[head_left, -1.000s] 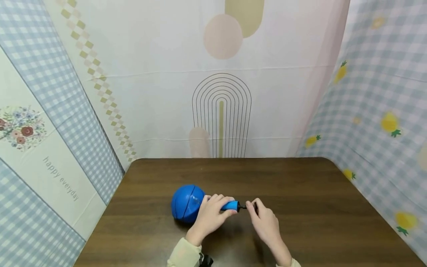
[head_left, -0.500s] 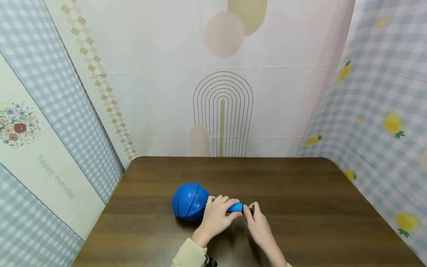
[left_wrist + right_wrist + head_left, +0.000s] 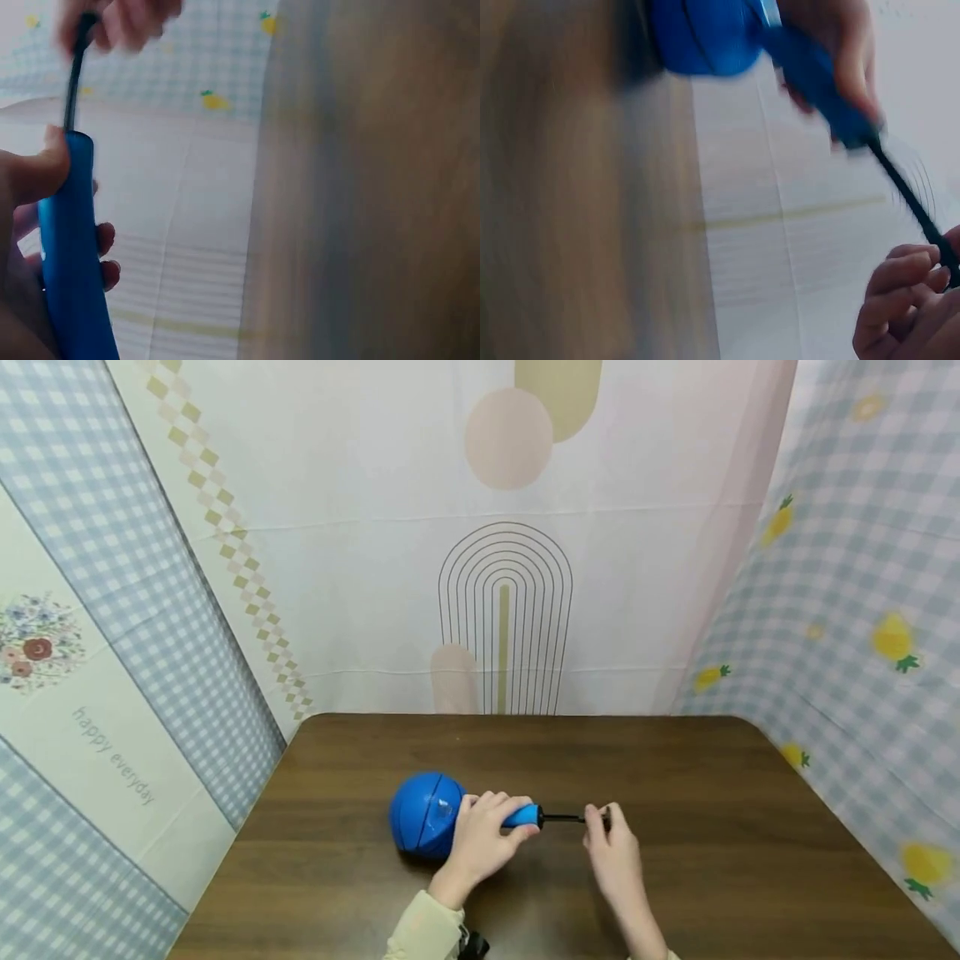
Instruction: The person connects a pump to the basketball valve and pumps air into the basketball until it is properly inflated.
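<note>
A blue ball with black seam lines and a dented side sits on the table, left of both hands. My left hand grips the blue barrel of a hand pump, fingers over the far side and thumb on the near side. The pump's other end points at the ball, behind my left hand. From the barrel a thin black rod reaches out to the right, a good length of it bare. My right hand holds the dark handle at the rod's end, its fingers curled round it in the right wrist view.
The brown wooden table runs back to a patterned cloth wall. Checked cloths hang at left and right. A black strap device sits by the left sleeve.
My right hand first moved left to the barrel, pushing the rod in, then drew back right, so the rod now shows longer. The left hand and ball have stayed nearly in place.
</note>
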Motion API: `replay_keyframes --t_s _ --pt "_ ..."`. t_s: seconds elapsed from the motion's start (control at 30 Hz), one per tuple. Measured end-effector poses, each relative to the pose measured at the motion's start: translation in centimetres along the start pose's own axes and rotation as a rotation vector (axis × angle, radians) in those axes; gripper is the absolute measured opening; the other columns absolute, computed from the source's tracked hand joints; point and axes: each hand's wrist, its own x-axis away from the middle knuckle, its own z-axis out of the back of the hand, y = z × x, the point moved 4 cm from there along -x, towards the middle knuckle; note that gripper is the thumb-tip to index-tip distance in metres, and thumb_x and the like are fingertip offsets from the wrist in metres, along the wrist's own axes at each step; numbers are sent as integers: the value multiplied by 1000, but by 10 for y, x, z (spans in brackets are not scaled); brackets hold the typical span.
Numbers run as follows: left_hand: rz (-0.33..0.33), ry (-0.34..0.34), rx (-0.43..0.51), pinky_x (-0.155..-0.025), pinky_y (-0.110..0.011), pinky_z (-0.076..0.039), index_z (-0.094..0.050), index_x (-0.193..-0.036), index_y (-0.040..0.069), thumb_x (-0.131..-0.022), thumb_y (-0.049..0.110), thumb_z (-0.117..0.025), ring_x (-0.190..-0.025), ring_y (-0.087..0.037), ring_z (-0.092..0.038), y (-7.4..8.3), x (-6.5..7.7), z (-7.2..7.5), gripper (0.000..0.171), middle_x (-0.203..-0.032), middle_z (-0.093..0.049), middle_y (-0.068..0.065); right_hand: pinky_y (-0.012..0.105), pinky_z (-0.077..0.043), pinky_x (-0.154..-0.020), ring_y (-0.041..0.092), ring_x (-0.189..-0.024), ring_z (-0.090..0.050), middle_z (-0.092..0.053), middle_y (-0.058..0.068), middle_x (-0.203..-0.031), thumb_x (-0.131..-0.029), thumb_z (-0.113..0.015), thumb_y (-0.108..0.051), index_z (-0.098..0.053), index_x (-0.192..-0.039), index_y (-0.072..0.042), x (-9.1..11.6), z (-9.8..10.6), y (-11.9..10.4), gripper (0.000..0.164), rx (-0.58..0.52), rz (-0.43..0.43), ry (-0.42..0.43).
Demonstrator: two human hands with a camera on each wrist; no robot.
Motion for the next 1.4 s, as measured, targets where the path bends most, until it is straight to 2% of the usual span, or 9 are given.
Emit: replay_keyframes --t_s 0.13,0.27,0.43,0.6,0.77,0.9,1.13,1.3,1.4 --pt "-59 16 4 -84 -36 -42 -70 -112 25 -87 50 -63 -86 -10 -60 11 5 -9 36 -94 -70 8 24 -36 -53 8 -55 -43 -47 -2 -64 -101 -50 -35 -43 -90 -8 12 -21 1 30 -8 6 -106" --pt "-86 -26 0 -85 -34 -41 -69 -111 28 -88 53 -60 -86 -8 -59 11 6 -9 36 -94 -70 10 24 -30 -50 8 -51 -37 -40 -5 -61 -100 -49 -40 -46 -85 -11 14 -22 2 33 132 43 -145" --pt "-34 -51 44 -88 -38 -40 -69 -113 27 -87 50 -64 -90 -9 -58 1 2 1 35 -96 -70 10 25 -24 -49 9 -50 -30 -33 -6 -58 -100 -46 -46 -45 -74 -13 8 -2 2 42 216 62 -62" --pt "24 -19 57 -90 -41 -40 -69 -114 25 -85 47 -67 -92 -10 -59 -4 -2 8 36 -97 -70 8 25 -27 -49 8 -48 -31 -36 -5 -57 -103 -44 -38 -43 -73 -10 3 11 1 41 91 57 68" --pt "-31 -27 67 -87 -38 -42 -69 -116 23 -88 46 -65 -90 -11 -60 9 -2 -4 37 -97 -70 6 24 -38 -46 6 -47 -40 -43 -2 -59 -104 -43 -28 -41 -87 -2 9 -14 -3 31 -197 45 -44" --pt "-76 -63 75 -85 -35 -42 -68 -117 24 -90 47 -61 -89 -11 -59 17 1 -10 36 -98 -69 8 24 -38 -48 7 -49 -43 -46 -1 -61 -104 -42 -32 -41 -92 -4 16 -30 -2 30 -131 22 -124" --pt "-55 -94 72 -89 -37 -40 -68 -117 29 -89 50 -60 -89 -9 -58 7 0 -1 36 -95 -68 10 26 -30 -51 9 -51 -39 -40 -5 -59 -101 -48 -40 -54 -86 -13 14 -10 -3 31 198 121 -16" --pt "-2 -34 78 -92 -41 -40 -68 -116 29 -86 46 -67 -91 -8 -57 -3 -3 8 35 -95 -68 10 26 -27 -51 8 -50 -33 -37 -6 -58 -102 -46 -35 -50 -78 -11 8 17 -3 35 166 124 125" --pt "-14 4 68 -91 -41 -40 -69 -115 27 -86 45 -68 -90 -9 -58 -2 -3 6 34 -94 -69 9 25 -30 -47 6 -46 -32 -37 -5 -57 -104 -42 -31 -45 -80 -7 8 17 -2 35 -4 103 115"
